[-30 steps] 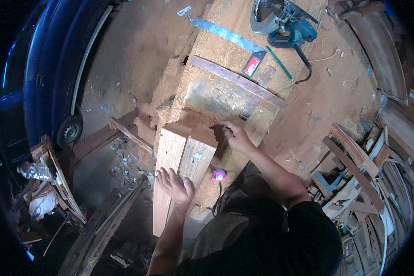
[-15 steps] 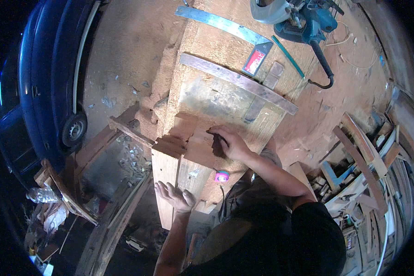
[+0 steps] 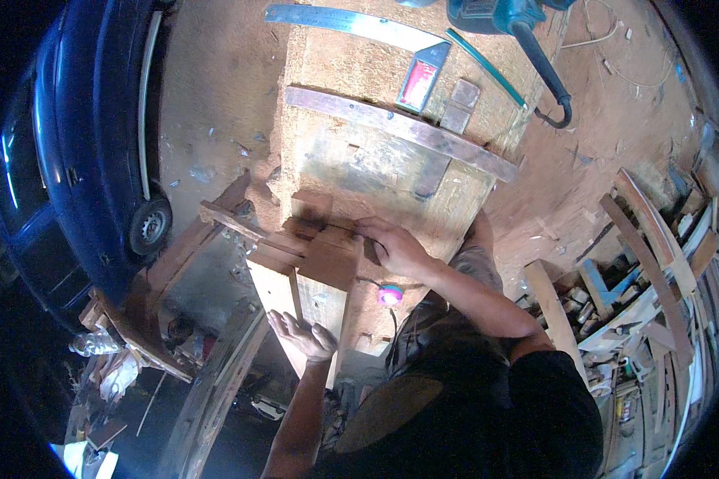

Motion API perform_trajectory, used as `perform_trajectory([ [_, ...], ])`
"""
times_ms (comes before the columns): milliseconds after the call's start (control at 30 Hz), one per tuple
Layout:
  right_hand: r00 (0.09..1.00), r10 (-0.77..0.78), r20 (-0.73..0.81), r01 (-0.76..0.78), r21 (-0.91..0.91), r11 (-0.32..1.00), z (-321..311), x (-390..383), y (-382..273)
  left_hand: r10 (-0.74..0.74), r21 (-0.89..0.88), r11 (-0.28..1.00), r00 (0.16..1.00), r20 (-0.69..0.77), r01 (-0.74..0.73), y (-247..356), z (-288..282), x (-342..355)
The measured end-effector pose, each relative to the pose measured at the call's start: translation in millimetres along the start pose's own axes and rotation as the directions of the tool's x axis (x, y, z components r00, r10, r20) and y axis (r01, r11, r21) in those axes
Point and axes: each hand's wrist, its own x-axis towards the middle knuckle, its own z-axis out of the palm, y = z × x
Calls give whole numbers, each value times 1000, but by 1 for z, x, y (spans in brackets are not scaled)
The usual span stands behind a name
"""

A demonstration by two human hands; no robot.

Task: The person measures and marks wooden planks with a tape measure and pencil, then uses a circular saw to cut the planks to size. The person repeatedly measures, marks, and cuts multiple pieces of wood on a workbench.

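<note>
Two pale, thick wooden boards (image 3: 324,300) stand side by side at the near end of the workbench, their sawn ends toward the bench. My left hand (image 3: 302,335) lies against their near part, palm up, fingers stretched out and slightly apart. At the right board's far corner, my right hand (image 3: 395,249) has its fingers bent over the edge; its thumb side is partly in shadow. A smaller brown wood block (image 3: 311,204) rests just beyond the boards. Right of them, a round pink-and-teal object (image 3: 390,295) with a dark cord sits on the bench.
Across the sawdust-covered bench (image 3: 327,68) lies a wooden strip (image 3: 399,129). Beyond it are a try square (image 3: 420,80), a green pencil (image 3: 487,69) and a teal power tool (image 3: 507,16). Scrap wood (image 3: 615,295) piles up at the right; a blue car (image 3: 96,160) stands left.
The boards have shifted and tilted, showing more of their sawn ends. My right hand has come against the right board's corner. My left hand stays on the near part. The whole view has shifted slightly.
</note>
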Motion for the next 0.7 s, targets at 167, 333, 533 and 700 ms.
perform_trajectory([
  [167, 987, -23, -160, 42, 116, 992, -14, -11, -21, 4, 40, 999, 1000, 17, -5, 1, 1, -2],
  [333, 1000, 11, 19, -12, 47, 999, 22, -19, 9, 25, 77, 997, 999, 43, -28, 1, 1, 2],
  [533, 995, -54, -81, 60, 81, 995, 20, -25, -2, 40, 115, 992, 997, 58, -47, 2, 2, -3],
  [700, 973, -160, -165, 184, 138, 973, 13, -26, -1, 29, 114, 993, 998, 55, -35, 1, 3, -5],
])
